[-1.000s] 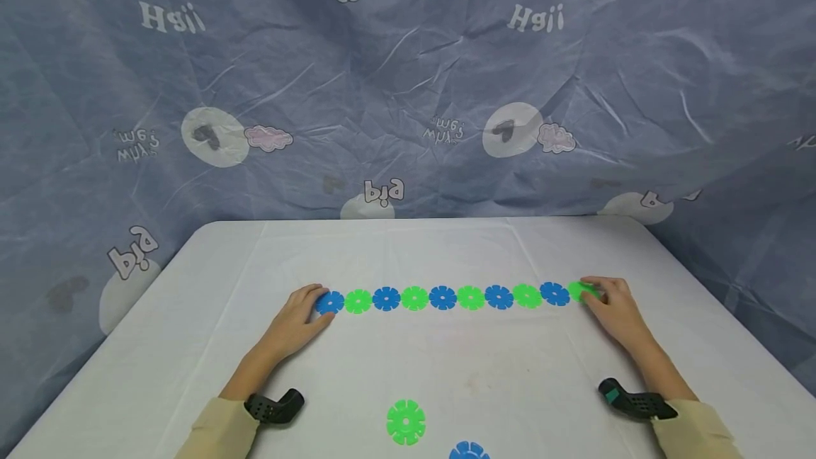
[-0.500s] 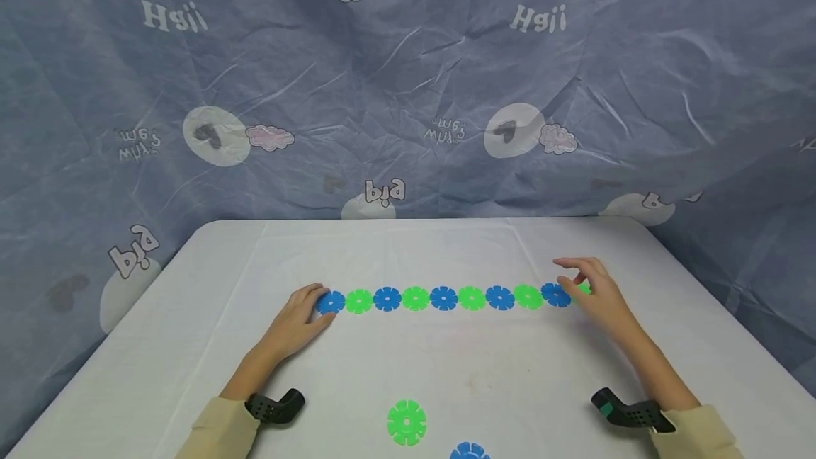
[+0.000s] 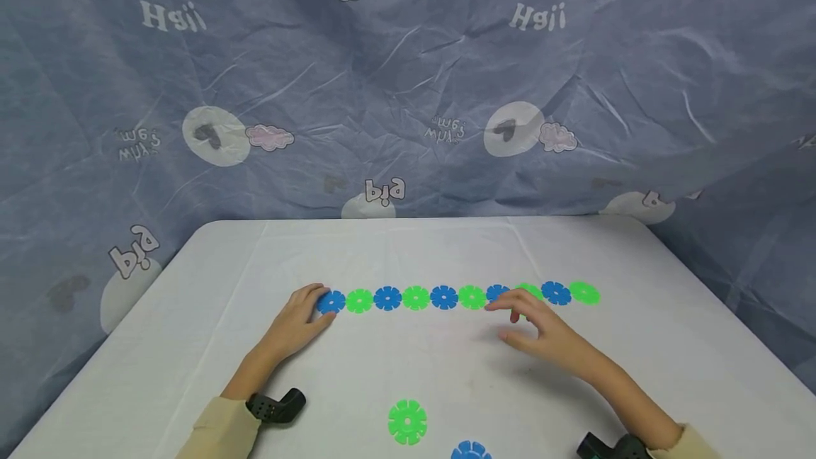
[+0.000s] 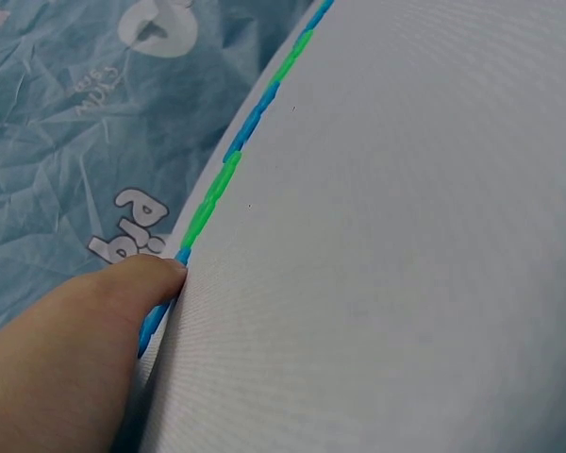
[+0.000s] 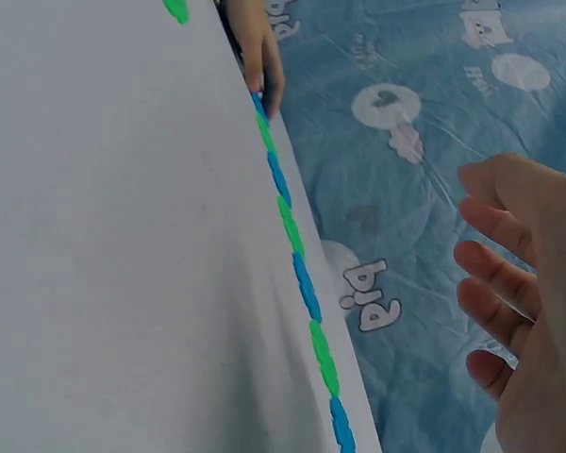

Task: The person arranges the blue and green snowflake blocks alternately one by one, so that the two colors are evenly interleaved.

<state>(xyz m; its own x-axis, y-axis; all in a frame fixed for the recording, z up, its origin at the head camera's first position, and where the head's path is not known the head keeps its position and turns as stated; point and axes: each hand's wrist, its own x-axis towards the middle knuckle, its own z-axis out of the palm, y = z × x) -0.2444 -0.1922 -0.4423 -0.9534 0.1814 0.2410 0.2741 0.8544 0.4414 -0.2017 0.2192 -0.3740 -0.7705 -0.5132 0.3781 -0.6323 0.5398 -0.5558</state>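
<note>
A straight row of flat, notched plastic building discs, alternating blue and green, lies across the white table. My left hand (image 3: pixel 295 322) holds the blue disc (image 3: pixel 331 302) at the row's left end between thumb and fingers. The left wrist view shows the thumb (image 4: pixel 151 278) against this disc's edge. Over the right part of the row hovers my right hand (image 3: pixel 547 331), fingers loosely bent and holding nothing. It partly covers a blue disc (image 3: pixel 496 292) and a green disc (image 3: pixel 529 290). At the right end lies a green disc (image 3: pixel 584 293).
Closer to the front of the white table (image 3: pixel 344 388) lie a loose green disc (image 3: pixel 407 422) and a loose blue disc (image 3: pixel 471 451), the latter cut off by the frame. A blue printed cloth (image 3: pixel 382 91) hangs behind the table's far edge.
My right hand has left the green disc at the right end, lifted, and moved left and nearer over the row. My left hand stays in place on the blue disc.
</note>
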